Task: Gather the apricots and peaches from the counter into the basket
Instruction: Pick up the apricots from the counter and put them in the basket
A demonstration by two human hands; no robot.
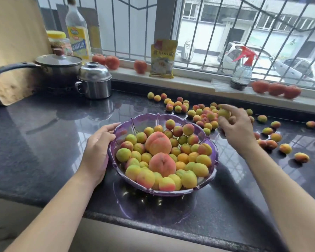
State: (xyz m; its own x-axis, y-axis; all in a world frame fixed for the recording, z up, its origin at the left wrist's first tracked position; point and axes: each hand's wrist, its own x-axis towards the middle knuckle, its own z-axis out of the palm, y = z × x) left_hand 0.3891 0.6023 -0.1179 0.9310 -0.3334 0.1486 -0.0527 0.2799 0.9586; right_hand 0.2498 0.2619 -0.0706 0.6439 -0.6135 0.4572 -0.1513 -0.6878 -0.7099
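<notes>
Two hands were at work: the left hand [98, 142] gripped the left rim of the purple basket [214, 155] at the centre of the frame, steadying it, while the right hand [234, 125] had its fingers curled round an apricot [223, 113] just right of the basket's far edge. Already the basket held many apricots and two peaches [160, 153]. More loose apricots [204, 116] lay scattered on the dark table [44, 142] toward the right of the frame. To do this step well, the held fruit probably wanted lowering into a gap near the rim, not dropping, since the heap sat high and round fruit could roll out. Keeping the left hand braced seemed wise.
</notes>
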